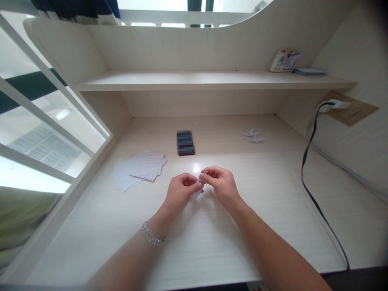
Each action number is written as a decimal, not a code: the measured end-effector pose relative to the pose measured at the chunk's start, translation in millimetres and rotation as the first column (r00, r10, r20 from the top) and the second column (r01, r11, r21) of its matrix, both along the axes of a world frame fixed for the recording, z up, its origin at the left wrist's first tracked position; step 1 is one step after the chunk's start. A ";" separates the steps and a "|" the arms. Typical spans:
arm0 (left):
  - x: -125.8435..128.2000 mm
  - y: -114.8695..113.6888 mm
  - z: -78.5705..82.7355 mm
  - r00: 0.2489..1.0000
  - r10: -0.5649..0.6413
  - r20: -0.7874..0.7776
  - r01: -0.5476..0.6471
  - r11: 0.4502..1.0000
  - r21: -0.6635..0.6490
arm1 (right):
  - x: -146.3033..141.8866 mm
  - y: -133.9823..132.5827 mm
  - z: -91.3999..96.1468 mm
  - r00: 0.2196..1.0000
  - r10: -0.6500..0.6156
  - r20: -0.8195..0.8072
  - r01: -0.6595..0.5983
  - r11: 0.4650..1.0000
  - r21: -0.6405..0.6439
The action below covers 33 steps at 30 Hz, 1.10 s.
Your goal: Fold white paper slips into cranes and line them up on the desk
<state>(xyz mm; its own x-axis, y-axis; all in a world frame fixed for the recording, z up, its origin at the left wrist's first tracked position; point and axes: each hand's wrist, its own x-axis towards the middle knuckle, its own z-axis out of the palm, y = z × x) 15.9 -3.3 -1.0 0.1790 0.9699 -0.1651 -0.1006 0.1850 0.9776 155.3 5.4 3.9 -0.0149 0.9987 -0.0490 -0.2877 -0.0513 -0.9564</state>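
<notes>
The paper piece (197,188) is held just above the counter (212,246), in the middle of the scene and near to you, pinched between both of your hands. Your left hand (181,190) has its grip closed on the paper's left and lower part, thumb and fingertips curled in. Your right hand (220,184) has its grip closed on the upper right edge. The two sets of fingertips nearly touch, so the paper lies directly between them, with neither hand nearer than the other. Your fingers hide most of it, so I cannot tell its long axis for sure; the bit that shows seems to run from far right down to near left. To the left, well apart, lies a loose stack of sheets (140,169). Farther off sits a dark block (185,143), and at the far right two folded paper birds (253,136). A black cable (308,161) trails down the right side.
</notes>
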 end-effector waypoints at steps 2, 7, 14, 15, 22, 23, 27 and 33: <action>0.3 -0.3 1.4 1.000 -0.006 0.010 0.006 1.000 -0.016 | 0.1 0.7 -1.0 1.000 -0.005 0.002 0.005 1.000 -0.002; 1.8 -1.4 6.0 1.000 -0.003 0.004 0.004 0.998 -0.065 | 1.7 1.6 -4.0 0.999 -0.046 0.029 0.045 0.998 0.036; 0.1 0.2 5.3 0.999 -0.021 -0.028 0.019 0.997 -0.073 | 0.9 1.4 -5.8 0.999 -0.047 0.024 0.045 0.997 0.061; -0.6 0.5 4.9 0.999 -0.027 -0.035 0.025 0.997 -0.070 | 1.7 1.9 -5.6 0.999 -0.044 0.017 0.044 0.998 0.051; -5.4 1.4 -1.2 0.985 -0.093 -0.148 0.097 0.995 0.016 | 14.4 4.4 -1.6 0.951 0.052 0.305 -0.082 0.993 0.088; -6.1 1.8 -2.5 0.980 -0.100 -0.172 0.108 0.993 0.040 | 15.0 4.2 -2.3 0.917 0.095 0.388 -0.139 0.987 0.086; -9.4 5.2 -5.8 0.981 0.033 -0.191 -0.009 0.992 0.124 | 13.0 4.2 -8.8 0.914 0.043 0.404 -0.093 0.990 0.107; -13.0 7.4 -2.2 0.987 0.156 -0.032 -0.150 0.978 0.144 | 12.4 4.7 -7.7 0.914 0.222 0.340 -0.242 0.970 0.017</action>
<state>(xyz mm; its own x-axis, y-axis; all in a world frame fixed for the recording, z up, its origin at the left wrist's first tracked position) 2.9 4.1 -3.1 0.0224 0.9993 -0.0296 -0.0746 0.0312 0.9967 167.6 10.1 -3.8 -0.2397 0.9703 -0.0343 0.0614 -0.0201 -0.9979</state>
